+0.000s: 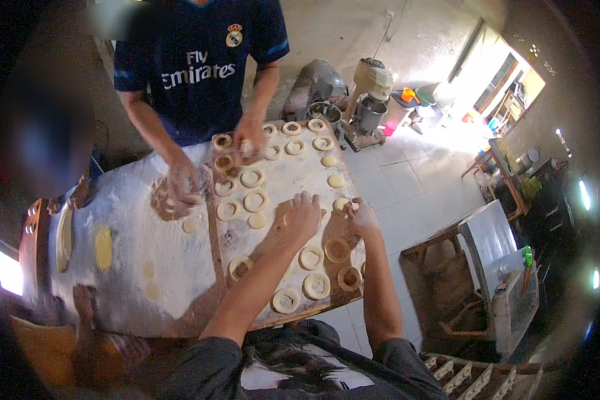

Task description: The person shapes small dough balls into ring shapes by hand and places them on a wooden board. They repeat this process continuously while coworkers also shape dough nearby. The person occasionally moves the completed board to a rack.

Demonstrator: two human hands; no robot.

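My left hand [305,217] lies over pale dough on the floured board, fingers stretched forward and slightly apart. Bits of dough show on both sides of it, but most is hidden underneath. Near the board's right edge, my right hand [361,218] is closed, with a pale piece of dough at its fingertips. A dough round [341,205] sits just left of those fingers. Closest to me are dough rings [311,257], one of them [317,287] toward the near edge. More dough rounds [335,181] lie beyond my right hand.
Across the table, a person in a dark blue shirt [200,73] works with both hands, blurred by motion. Several dough rings [255,201] cover the board's left and far parts. Dough strips [103,247] lie on the floured table at left. Mixers [371,80] stand behind; a white table [490,233] is at right.
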